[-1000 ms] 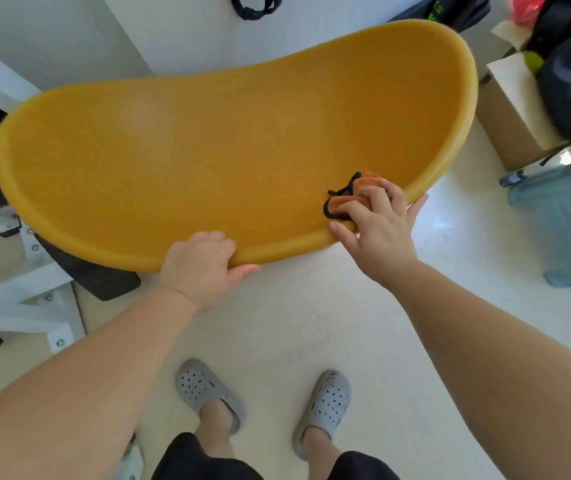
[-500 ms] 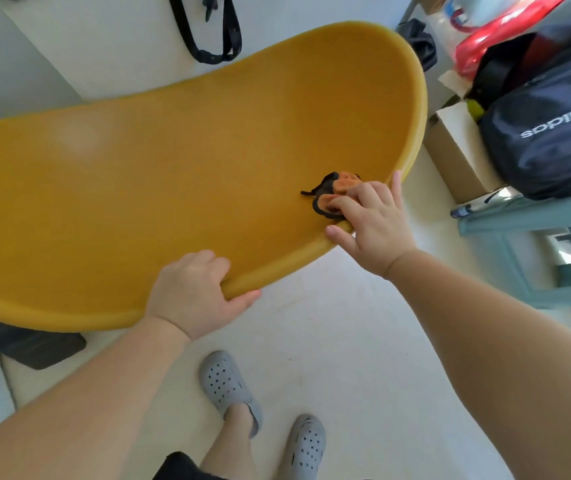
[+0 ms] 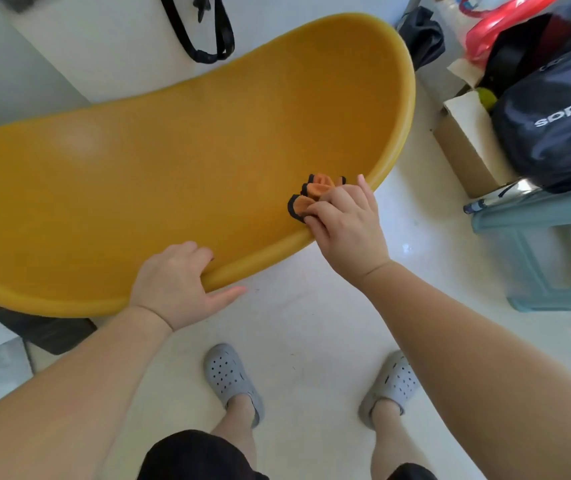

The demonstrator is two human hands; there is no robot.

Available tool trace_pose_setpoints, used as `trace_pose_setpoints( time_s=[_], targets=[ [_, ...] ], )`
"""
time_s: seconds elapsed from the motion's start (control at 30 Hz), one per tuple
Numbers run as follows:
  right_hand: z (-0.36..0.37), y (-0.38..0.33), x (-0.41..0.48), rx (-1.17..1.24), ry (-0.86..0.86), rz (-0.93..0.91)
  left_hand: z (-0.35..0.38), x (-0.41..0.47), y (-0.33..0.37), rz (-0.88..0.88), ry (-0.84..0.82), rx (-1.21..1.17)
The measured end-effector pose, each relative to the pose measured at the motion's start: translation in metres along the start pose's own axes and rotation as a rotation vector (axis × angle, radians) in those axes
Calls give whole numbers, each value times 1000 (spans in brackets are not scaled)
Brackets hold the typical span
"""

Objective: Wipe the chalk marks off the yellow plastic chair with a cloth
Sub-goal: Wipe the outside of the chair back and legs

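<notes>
left hand (image 3: 173, 282) grips yellow chair (image 3: 173, 174) front rim; right hand (image 3: 343, 225) pinches orange cloth (image 3: 308, 199) bunched against seat.

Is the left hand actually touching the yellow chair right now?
Touching. The head view shows the left hand gripping the near rim of the yellow chair, fingers curled over it, thumb below.

home storage corner | sports bag (image 3: 554, 123); cardboard box (image 3: 464, 140); plastic stool (image 3: 533, 244); slippers (image 3: 234, 382)
</notes>
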State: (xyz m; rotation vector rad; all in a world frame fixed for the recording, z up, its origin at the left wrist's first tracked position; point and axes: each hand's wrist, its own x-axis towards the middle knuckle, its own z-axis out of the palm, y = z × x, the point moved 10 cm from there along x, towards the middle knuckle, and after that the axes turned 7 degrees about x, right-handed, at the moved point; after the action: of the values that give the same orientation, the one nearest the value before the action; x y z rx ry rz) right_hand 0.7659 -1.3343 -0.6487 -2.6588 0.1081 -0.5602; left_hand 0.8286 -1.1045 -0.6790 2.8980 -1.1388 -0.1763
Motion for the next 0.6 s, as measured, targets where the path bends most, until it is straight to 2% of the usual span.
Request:
trace_pose_setpoints(
  time_s=[0.1,0.23,0.3,0.43,0.53,0.6],
  targets=[
    [-23,9,6,28,99,35,-12,5,29,-27,41,-32],
    [-76,36,3,192,190,102,-42,25,86,-72,146,-140],
    [-104,54,-8,237,188,136,-51,39,111,-104,122,-181],
    [-161,90,-31,443,198,323,-66,65,160,-106,76,-175],
    [-182,103,-45,533,159,402,-84,80,188,-102,145,-175],
    [-166,125,-58,735,98,582,-92,92,203,-75,203,-153]
  ],
)
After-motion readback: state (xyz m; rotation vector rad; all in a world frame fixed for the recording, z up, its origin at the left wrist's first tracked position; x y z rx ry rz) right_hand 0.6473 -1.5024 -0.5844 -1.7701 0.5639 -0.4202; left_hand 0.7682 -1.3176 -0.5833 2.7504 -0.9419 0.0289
